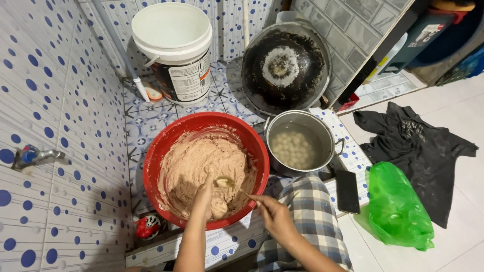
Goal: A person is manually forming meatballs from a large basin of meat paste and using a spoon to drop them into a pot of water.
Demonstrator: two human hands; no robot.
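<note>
- Checked blue-and-white cloth over the person's knee [315,211] sits lowest in the view, just right of both forearms; a black phone-like slab [347,191] lies beside it on the tiled ledge
- Left hand [207,197] is down in the round red plastic basin [166,146], fingers closed around a lump of the pinkish-beige paste [194,163]; right hand [270,214] hovers at the basin's near rim, pinched shut on a thin metal spoon [229,184] whose bowl meets the lump
- Paste fills most of the basin and is smeared up its walls
- Steel pot with side handles [300,143] stands touching the basin's right side, holding cloudy water and pale round balls [292,148]
- Risk, as I judge it — the basin sits close to the ledge edge, so a hard press from the left hand could tip it; a ball dropped carelessly could splash the pot's water onto the slab beside it
- White plastic bucket [174,48] stands at the back; a rectangular label wraps its lower side, dark with a pale panel and an orange strip; no other package or sign shows
- Blackened wok [285,68] leans on the grey tiled wall; a green plastic bag [398,206] and a dark garment [418,148] lie on the floor to the right
</note>
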